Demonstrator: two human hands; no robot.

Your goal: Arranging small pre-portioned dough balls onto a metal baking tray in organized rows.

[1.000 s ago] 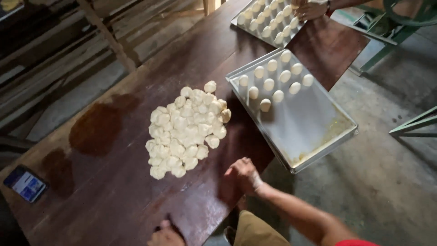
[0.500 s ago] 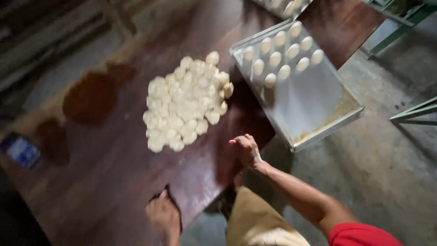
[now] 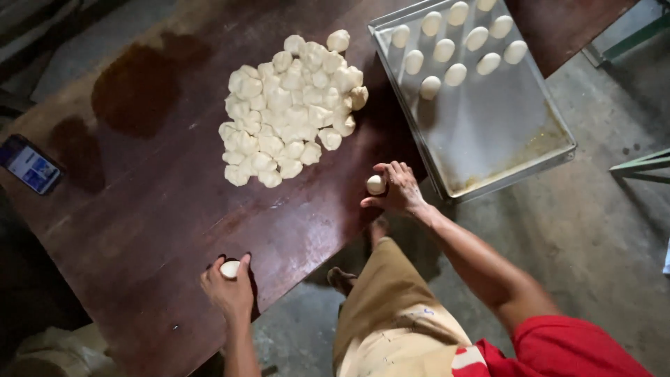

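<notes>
A heap of several white dough pieces (image 3: 287, 105) lies on the dark wooden table (image 3: 160, 209). My right hand (image 3: 394, 190) is cupped over one small dough ball (image 3: 375, 184) near the table's front edge, between the heap and the metal tray (image 3: 488, 132). My left hand (image 3: 229, 287) presses on another dough ball (image 3: 229, 269) at the near edge of the table, well to the left of the heap. Rounded dough balls (image 3: 457, 43) sit in rows at the far end of the tray.
A phone (image 3: 30, 165) with a lit screen lies at the table's left edge. Dark oily patches (image 3: 136, 87) stain the wood left of the heap. The tray overhangs the table's right side above a concrete floor (image 3: 614, 237). A green metal frame (image 3: 638, 164) stands at right.
The view has moved closer and shifted. My left hand has come up onto the table with a dough ball under it. My right hand now has a ball under its fingers.
</notes>
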